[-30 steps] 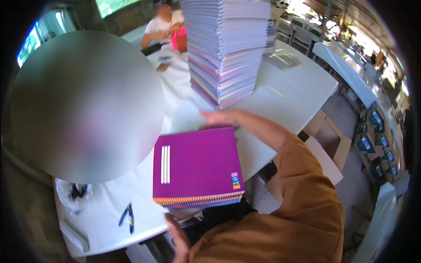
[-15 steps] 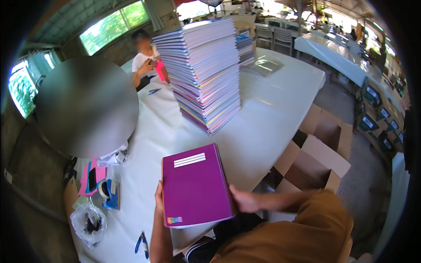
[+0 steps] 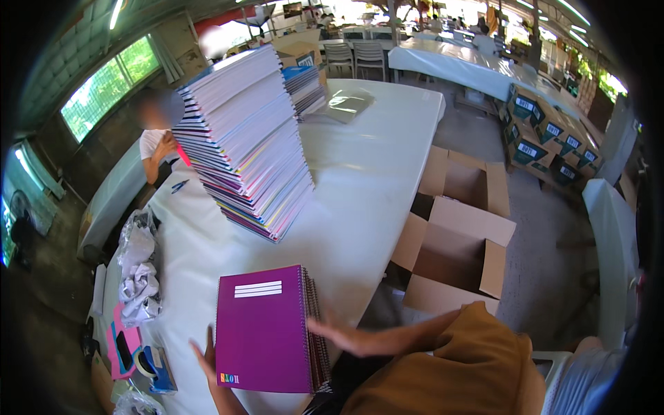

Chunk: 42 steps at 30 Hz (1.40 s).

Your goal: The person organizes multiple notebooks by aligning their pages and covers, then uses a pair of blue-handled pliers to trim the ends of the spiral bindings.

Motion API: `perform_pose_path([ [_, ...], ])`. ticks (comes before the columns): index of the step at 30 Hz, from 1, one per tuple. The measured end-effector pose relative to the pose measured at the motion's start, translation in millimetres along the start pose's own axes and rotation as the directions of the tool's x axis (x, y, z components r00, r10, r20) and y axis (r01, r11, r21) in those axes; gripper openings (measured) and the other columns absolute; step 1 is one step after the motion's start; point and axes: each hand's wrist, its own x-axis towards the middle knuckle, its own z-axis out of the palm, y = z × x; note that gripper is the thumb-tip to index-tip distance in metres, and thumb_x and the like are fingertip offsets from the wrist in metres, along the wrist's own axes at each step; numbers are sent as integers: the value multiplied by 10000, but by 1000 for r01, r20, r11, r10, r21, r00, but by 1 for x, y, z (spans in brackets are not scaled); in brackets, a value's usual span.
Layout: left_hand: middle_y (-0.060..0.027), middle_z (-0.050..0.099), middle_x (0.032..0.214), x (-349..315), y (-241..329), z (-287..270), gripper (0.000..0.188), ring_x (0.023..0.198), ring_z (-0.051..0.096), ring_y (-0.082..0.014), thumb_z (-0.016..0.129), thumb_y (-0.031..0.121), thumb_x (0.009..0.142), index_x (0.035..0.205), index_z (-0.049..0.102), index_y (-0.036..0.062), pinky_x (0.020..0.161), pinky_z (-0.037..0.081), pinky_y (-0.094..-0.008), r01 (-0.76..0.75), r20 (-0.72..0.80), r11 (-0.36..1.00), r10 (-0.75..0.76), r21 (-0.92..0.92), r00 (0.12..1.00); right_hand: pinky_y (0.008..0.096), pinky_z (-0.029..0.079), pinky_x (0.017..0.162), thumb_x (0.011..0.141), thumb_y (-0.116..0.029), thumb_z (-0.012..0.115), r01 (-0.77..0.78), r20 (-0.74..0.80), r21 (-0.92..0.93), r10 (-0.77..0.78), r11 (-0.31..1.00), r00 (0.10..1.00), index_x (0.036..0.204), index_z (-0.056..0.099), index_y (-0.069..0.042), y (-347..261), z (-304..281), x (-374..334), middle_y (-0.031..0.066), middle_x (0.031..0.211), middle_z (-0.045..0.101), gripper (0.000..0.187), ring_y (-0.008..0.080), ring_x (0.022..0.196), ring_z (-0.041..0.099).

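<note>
One pile (image 3: 260, 332) of spiral-bound notebooks is seen at the near end of the worktop (image 3: 366, 173), topped by a single purple cover; the number beneath cannot be told; one tall stack (image 3: 259, 155) of notebooks is set just beyond it, packed too closely to be counted, and one lower stack (image 3: 302, 90) is partly hidden behind that; two open boxes (image 3: 482, 225) are placed on the floor (image 3: 536, 277) beside the worktop's right edge; two chairs (image 3: 339, 57) are seen past its far end.

Near the left edge, one phone (image 3: 124, 351) is laid on pink and blue sheets (image 3: 112, 344), with one tape roll (image 3: 143, 364) just beside; one pair of pliers (image 3: 180, 185) is placed near a co-worker (image 3: 153, 146), by whom a pink thing is held; that person is partly blocked from view by the tall stack.

The left hand (image 3: 207, 360) is spread open along the pile's left edge; the right hand (image 3: 339, 335), blurred, is held open at the bound edge; nothing is seen gripped, and contact cannot be told.
</note>
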Motion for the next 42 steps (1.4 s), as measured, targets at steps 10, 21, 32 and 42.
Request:
perform_pose_path([
  [10,-178,312,1404,-127,-157,79,834,1298,318,-311,215,692,866,1431,176,79,1032,307,-480,-253,-293,882,383,397,876,332,277,1058,879,-657,276,-443,836,284,7,850,549,1351,386,-39,-8,-57,209,84,1397,391,786,184,1277,365],
  [21,-119,516,1226,-13,-82,36,608,1094,534,-200,233,492,964,1343,350,32,913,468,-330,-71,83,993,63,90,995,328,342,999,971,-467,267,77,175,493,-185,866,967,1362,342,-38,63,-99,46,88,1314,443,586,156,1194,427],
  [32,-173,430,1342,-64,-20,-42,695,1245,398,-294,371,560,909,1353,356,26,1031,301,-390,-78,-239,527,507,846,828,391,97,1108,961,-275,357,607,-343,-273,-665,746,663,1437,120,-18,-37,-88,12,120,1493,164,590,225,1373,161],
  [42,-137,508,1091,-208,-84,-65,454,1043,464,-279,544,357,871,1231,485,87,805,357,-412,688,-317,-122,822,715,474,351,436,893,733,-287,716,791,792,-605,162,85,588,1238,500,-18,-109,162,45,161,1152,594,612,311,1043,571],
])
